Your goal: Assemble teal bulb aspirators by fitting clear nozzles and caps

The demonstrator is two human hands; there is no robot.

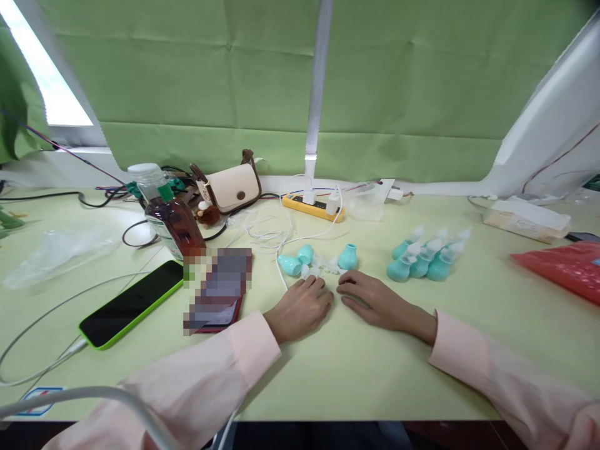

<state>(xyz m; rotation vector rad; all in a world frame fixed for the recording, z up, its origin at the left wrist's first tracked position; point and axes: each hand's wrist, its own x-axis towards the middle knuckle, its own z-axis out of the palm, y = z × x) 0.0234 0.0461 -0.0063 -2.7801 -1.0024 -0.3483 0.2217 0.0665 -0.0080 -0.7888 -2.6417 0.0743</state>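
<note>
My left hand rests on the pale green table with its fingers bent, at the near edge of some small clear plastic tips. Just right of it lies my right hand, fingers slightly apart and curved, touching or close to the tips. Beyond the hands are loose teal bulbs: one upright, and two lying at the left. Farther right stands a group of several teal bulbs with clear tips on them. What the left fingertips touch is too small to make out.
Left of my hands lie a red phone and a green-edged phone. Behind them stand a bottle and a cream bag. A yellow power strip with white cables is at the back. A red bag lies right.
</note>
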